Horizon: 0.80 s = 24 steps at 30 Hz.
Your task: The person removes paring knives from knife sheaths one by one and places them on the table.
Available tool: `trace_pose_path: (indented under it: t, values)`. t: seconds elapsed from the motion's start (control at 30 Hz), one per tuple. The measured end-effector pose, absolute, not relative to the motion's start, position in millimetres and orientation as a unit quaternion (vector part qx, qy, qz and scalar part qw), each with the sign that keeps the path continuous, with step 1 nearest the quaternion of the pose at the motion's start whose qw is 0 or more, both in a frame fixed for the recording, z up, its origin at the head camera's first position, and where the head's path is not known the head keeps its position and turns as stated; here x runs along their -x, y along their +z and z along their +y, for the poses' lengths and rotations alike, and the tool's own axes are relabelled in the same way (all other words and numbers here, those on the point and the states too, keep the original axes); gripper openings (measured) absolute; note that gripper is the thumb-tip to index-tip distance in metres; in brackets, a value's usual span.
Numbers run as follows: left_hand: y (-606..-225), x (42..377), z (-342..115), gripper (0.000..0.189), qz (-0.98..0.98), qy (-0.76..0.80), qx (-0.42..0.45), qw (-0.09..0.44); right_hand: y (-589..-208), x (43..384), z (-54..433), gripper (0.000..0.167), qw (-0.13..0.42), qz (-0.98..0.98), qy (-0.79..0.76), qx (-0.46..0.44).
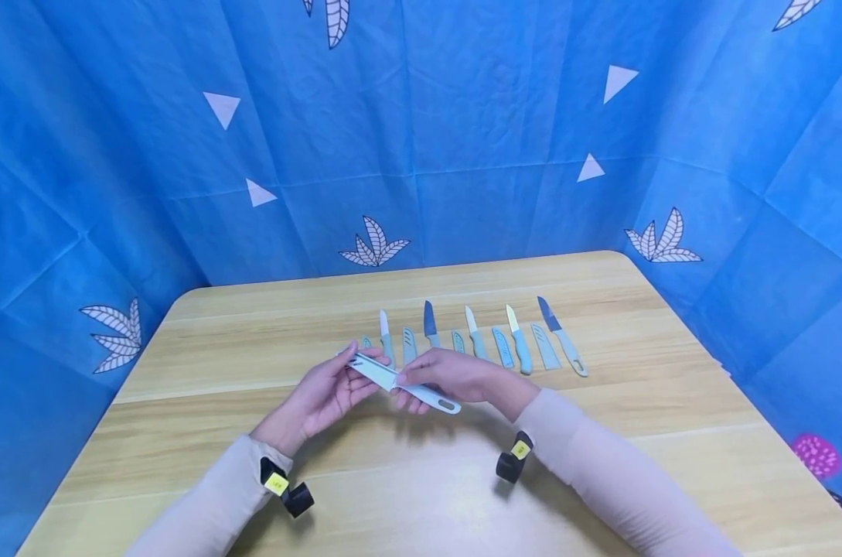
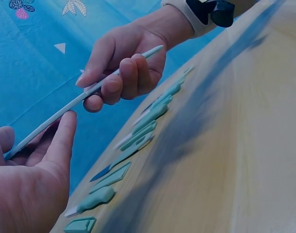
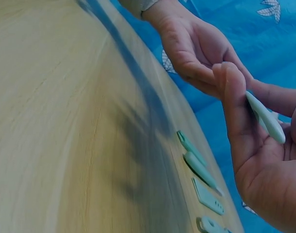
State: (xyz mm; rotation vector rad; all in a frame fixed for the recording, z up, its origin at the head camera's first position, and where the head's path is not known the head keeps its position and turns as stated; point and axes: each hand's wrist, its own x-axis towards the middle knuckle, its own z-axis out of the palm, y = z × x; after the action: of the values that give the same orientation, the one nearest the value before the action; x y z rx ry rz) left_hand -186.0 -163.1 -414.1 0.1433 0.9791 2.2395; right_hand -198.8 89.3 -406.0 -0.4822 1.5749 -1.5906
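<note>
Above the table, both hands hold a pale green knife whose blade is inside a light slotted sheath [image 1: 373, 371]. My left hand [image 1: 325, 400] pinches the sheath's far end, thumb on top and fingers underneath. My right hand [image 1: 457, 374] grips the knife near where its handle [image 1: 434, 399] meets the sheath, and the handle's end with its oval hole sticks out past the fingers. In the left wrist view the sheathed knife [image 2: 56, 116] appears edge-on, slanting between the hands. The right wrist view shows just the handle end [image 3: 267, 119]; the rest is hidden by fingers.
Behind the hands, several knives and sheaths lie alternating in a row on the wooden table [image 1: 253, 325]. At the row's right end are a dark-bladed knife [image 1: 563, 338] and a wide sheath [image 1: 546, 348]. Blue cloth [image 1: 421, 116] hangs around the table.
</note>
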Motion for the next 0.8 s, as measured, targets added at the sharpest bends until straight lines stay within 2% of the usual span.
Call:
trace_pose_path:
  t: [0.3, 0.63, 0.8]
  values:
    - [-412.5, 176.4, -154.0, 0.043, 0.388, 0.850, -0.061, 0.351, -402.3, 194.6, 105.2, 0.032, 0.451, 0.616, -0.613, 0.203]
    - [-419.4, 168.9, -144.8, 0.036, 0.424, 0.834, -0.060, 0.346, -401.4, 190.1, 119.7, 0.024, 0.447, 0.632, -0.601, 0.199]
    - [-422.2, 167.9, -142.9, 0.044, 0.445, 0.826, -0.062, 0.340, -403.2, 189.7, 125.6, 0.024, 0.447, 0.636, -0.597, 0.199]
